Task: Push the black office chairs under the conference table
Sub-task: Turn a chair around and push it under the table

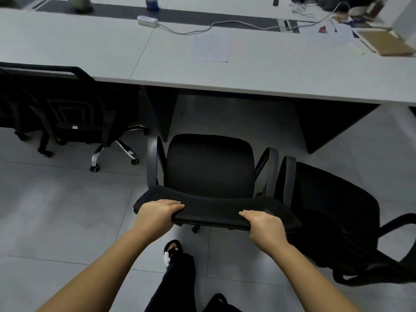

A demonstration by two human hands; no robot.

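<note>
A black office chair (209, 167) with grey armrests stands in front of me, its seat facing the white conference table (258, 70) and a short way out from the table's edge. My left hand (157, 213) and my right hand (264, 226) both grip the top of its mesh backrest. A second black chair (333, 212) stands at the right, out from the table and almost touching the first chair's armrest. A third black chair (60, 109) at the left sits partly under the table.
The table holds a power strip (147, 20) with its cable, a sheet of paper (210, 47), a cardboard box (385, 42) and bottles at the back. A dark table leg panel (324, 124) stands right of the gap. Grey tiled floor lies all around my feet (172, 251).
</note>
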